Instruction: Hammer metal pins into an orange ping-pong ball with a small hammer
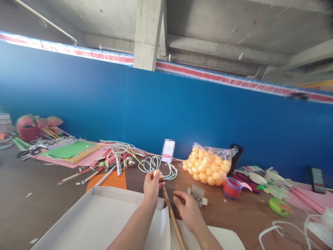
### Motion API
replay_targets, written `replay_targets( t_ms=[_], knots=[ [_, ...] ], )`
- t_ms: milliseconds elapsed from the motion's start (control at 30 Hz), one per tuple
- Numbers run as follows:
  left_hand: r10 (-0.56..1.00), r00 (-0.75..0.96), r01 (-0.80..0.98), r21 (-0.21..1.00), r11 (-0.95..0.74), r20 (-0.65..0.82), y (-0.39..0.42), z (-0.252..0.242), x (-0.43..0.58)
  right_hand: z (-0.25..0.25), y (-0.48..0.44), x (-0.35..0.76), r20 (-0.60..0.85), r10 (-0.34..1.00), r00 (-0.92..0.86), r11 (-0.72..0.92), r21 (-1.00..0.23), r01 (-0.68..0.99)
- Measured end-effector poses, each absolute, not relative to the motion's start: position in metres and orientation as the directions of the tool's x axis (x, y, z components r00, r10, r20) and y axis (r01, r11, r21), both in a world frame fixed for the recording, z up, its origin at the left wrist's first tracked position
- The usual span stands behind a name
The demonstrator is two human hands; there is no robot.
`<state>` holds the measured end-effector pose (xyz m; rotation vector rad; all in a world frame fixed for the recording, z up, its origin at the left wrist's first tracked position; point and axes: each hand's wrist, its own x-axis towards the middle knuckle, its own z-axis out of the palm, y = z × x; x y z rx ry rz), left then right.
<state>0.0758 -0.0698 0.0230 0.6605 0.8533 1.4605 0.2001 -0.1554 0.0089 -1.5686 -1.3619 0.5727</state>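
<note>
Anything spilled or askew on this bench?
Nothing spilled or broken. Loose paper scraps litter the table at left, and thin sticks lie strewn crosswise behind the orange sheet. The bag of orange balls is slumped but holds them. Left hand pinches one ball atop a stick.

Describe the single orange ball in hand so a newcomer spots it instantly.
Start at the brown table against the blue wall, front centre. The left hand pinches one orange ball near the tip of a wooden stick. Unlike its lookalikes, it sits outside the plastic bag to the right.
</note>
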Motion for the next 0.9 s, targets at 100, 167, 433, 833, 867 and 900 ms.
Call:
replay_targets(
  t_ms=[100, 167, 433, 833, 867, 900],
  knots=[
    [0.993, -0.082, -0.532, 0.846, 0.025, -0.081, -0.071, 0.024, 0.077, 0.001, -0.151, 0.204, 0.238, 0.934, 0.268, 0.086, -0.875, 0.476],
    [0.994, -0.095, -0.496, 0.868, 0.007, -0.063, -0.071, 0.024, 0.079, -0.002, -0.145, 0.205, 0.266, 0.921, 0.284, 0.108, -0.876, 0.469],
    [0.999, -0.039, -0.429, 0.902, -0.049, 0.036, -0.071, 0.023, 0.088, 0.031, -0.090, 0.210, 0.447, 0.867, 0.222, 0.149, -0.656, 0.740],
    [0.997, 0.003, -0.367, 0.928, -0.066, 0.073, -0.073, 0.013, 0.106, 0.049, 0.009, 0.235, 0.235, 0.970, 0.062, -0.062, -0.009, 0.998],
    [0.998, 0.000, -0.355, 0.933, -0.066, 0.070, -0.072, 0.010, 0.107, 0.049, 0.013, 0.236, 0.227, 0.973, 0.050, -0.056, 0.020, 0.998],
    [0.998, -0.004, -0.341, 0.938, -0.067, 0.070, -0.071, 0.008, 0.108, 0.049, 0.017, 0.237, 0.220, 0.975, 0.043, -0.054, 0.047, 0.997]
  ],
)
